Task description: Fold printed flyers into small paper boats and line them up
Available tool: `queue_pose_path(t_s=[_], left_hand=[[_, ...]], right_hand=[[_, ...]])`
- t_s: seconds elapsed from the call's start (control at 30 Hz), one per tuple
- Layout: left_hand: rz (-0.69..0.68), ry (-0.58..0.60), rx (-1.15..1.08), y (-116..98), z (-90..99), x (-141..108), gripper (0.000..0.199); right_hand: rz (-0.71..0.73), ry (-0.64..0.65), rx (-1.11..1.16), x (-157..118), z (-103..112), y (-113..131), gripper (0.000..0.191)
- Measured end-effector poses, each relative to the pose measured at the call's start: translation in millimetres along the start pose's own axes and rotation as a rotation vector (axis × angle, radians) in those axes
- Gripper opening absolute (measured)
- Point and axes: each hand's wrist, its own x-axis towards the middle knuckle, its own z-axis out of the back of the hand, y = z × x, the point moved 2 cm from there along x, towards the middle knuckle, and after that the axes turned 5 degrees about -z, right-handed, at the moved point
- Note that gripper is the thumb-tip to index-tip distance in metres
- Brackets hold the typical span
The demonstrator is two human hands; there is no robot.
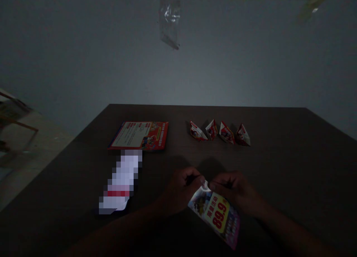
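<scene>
Both my hands pinch the far end of a printed paper flyer [214, 214], which carries a yellow price patch reading 89.9. My left hand [185, 188] grips its upper left corner between thumb and fingers. Close beside it, my right hand [235, 190] has its fingers closed at the upper right edge. The paper looks bent up where the fingertips meet, and its near end hangs toward me. Beyond my hands, several small folded paper pieces [226, 133], red and white, stand in a row on the dark table.
A stack of red printed leaflets [138, 135] lies at the left of the dark table [178, 114]. In front of it a lit phone [121, 181] shows a blurred screen. A clear plastic piece [170, 23] hangs on the wall behind.
</scene>
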Motion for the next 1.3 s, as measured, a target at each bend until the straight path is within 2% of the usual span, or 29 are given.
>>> queue_pose_path(t_s=[0.23, 0.37, 0.77, 1.07, 1.3], left_hand=[[0.071, -0.043, -0.051, 7.3, 0.6, 0.3, 0.021], [0.037, -0.024, -0.043, 8.7, 0.7, -0.3, 0.021], [0.070, -0.087, -0.076, 4.1, 3.0, 1.1, 0.023], [0.101, -0.109, -0.116, 4.2, 3.1, 1.6, 0.024], [0.066, -0.116, -0.121, 1.8, 3.2, 1.7, 0.023]], right_hand=[[-0.002, -0.011, -0.007, 1.1, 3.3, -2.6, 0.037], [-0.002, -0.012, -0.007, -0.3, 4.3, -3.5, 0.037], [0.010, -0.025, -0.024, -2.2, 6.9, 1.6, 0.040], [0.005, -0.008, -0.014, -1.0, 8.7, -3.1, 0.041], [0.011, -0.020, -0.011, -1.3, 8.5, -0.5, 0.042]])
